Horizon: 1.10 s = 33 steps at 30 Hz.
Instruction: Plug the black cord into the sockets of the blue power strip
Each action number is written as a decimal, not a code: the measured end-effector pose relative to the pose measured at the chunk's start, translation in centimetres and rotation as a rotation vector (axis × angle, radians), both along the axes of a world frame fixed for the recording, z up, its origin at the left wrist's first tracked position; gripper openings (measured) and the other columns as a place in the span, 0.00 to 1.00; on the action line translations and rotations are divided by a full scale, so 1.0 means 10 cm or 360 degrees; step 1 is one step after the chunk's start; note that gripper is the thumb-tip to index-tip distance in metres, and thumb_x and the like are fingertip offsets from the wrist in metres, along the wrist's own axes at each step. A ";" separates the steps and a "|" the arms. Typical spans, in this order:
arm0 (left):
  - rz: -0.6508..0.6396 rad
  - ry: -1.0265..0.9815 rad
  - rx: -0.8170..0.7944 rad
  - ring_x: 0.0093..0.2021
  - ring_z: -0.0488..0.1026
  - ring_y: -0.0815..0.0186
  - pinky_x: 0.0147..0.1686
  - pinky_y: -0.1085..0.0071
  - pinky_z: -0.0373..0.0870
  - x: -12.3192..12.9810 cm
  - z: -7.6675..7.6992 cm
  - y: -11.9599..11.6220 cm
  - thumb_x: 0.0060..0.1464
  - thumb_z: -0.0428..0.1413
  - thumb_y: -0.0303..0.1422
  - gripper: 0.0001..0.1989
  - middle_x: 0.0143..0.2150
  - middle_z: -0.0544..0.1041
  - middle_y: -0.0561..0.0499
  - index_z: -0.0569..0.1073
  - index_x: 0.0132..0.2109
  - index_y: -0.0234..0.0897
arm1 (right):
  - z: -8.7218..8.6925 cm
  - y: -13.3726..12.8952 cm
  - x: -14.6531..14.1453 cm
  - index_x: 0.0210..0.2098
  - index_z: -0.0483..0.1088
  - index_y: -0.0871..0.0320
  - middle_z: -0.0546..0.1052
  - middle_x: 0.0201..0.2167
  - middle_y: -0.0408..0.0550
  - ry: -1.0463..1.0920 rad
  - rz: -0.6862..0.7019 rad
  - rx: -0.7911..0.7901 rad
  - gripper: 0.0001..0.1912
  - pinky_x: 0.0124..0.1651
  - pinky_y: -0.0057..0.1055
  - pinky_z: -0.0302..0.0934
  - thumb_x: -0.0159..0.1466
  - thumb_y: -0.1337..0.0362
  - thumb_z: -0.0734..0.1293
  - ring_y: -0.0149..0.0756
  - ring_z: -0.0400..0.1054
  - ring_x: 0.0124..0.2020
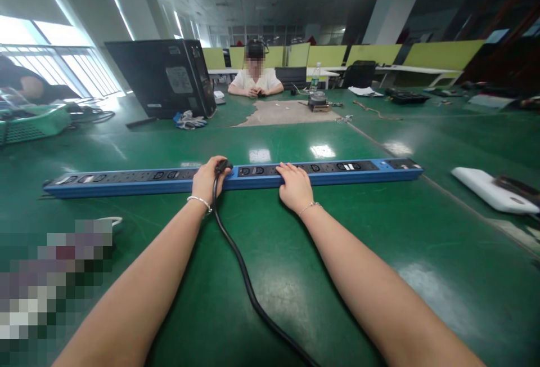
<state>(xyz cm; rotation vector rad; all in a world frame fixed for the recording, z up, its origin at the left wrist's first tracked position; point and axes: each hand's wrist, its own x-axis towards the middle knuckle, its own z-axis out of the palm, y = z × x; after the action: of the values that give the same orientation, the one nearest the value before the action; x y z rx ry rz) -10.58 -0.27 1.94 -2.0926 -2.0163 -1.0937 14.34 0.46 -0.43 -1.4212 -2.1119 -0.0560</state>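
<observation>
A long blue power strip [253, 183] with black sockets lies across the green table in front of me. My left hand [207, 180] is closed around a black plug [223, 167] at the middle of the strip. How far the plug sits in a socket I cannot tell. From it a black power cord [240, 260] runs down towards the bottom edge of the view. My right hand [295, 186] holds the strip right of the middle, its fingers across the top and its thumb by the near side.
On the green table [270, 232], a white device [491, 189] lies at right and a blurred-out object [54, 271] at left. Farther off are a black computer case [164, 77], gloves [189, 120], a green basket [34, 123] and a bottle [315, 79]. A person [255, 77] sits opposite.
</observation>
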 end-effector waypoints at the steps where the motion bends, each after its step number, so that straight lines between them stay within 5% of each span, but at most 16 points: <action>1: 0.0014 0.0017 -0.0022 0.44 0.73 0.58 0.44 0.65 0.67 0.01 0.00 -0.01 0.54 0.52 0.38 0.17 0.44 0.77 0.47 0.69 0.51 0.41 | 0.00 0.00 0.00 0.55 0.67 0.61 0.67 0.59 0.49 0.0000 0.0000 0.0000 0.28 0.64 0.42 0.45 0.55 0.74 0.59 0.39 0.56 0.61; 13: 0.0028 0.0471 -0.0038 0.43 0.73 0.56 0.44 0.62 0.64 0.10 0.04 -0.07 0.57 0.49 0.42 0.16 0.41 0.78 0.47 0.69 0.50 0.45 | 0.01 -0.01 -0.01 0.54 0.67 0.60 0.66 0.59 0.51 0.0010 0.0000 -0.0025 0.28 0.64 0.44 0.45 0.54 0.74 0.58 0.39 0.55 0.61; 25: -0.0014 0.0022 0.0156 0.40 0.74 0.59 0.43 0.65 0.66 0.10 -0.03 -0.05 0.55 0.50 0.37 0.16 0.41 0.77 0.46 0.68 0.50 0.38 | 0.01 0.00 0.01 0.54 0.68 0.59 0.67 0.59 0.50 0.0003 0.0011 0.0001 0.28 0.64 0.43 0.46 0.54 0.74 0.59 0.39 0.57 0.61; 29: 0.0155 -0.0191 0.0417 0.43 0.73 0.62 0.45 0.67 0.67 -0.11 0.16 -0.07 0.55 0.49 0.40 0.18 0.46 0.75 0.47 0.67 0.51 0.39 | 0.01 0.00 0.02 0.54 0.67 0.60 0.66 0.59 0.50 -0.0021 0.0022 -0.0007 0.28 0.64 0.42 0.45 0.54 0.74 0.59 0.39 0.57 0.61; 33: 0.0153 -0.0105 0.0309 0.44 0.73 0.60 0.46 0.65 0.67 -0.57 0.22 -0.09 0.52 0.50 0.42 0.19 0.46 0.75 0.47 0.69 0.49 0.40 | 0.01 0.00 0.02 0.54 0.68 0.61 0.67 0.59 0.50 -0.0023 0.0013 -0.0007 0.28 0.64 0.42 0.45 0.54 0.74 0.59 0.40 0.57 0.61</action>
<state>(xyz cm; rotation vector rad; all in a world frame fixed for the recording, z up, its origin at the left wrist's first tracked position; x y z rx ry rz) -16.25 -1.15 4.17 -1.8709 -1.9274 -1.2994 14.51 0.48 -0.34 -1.4192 -2.1305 -0.0584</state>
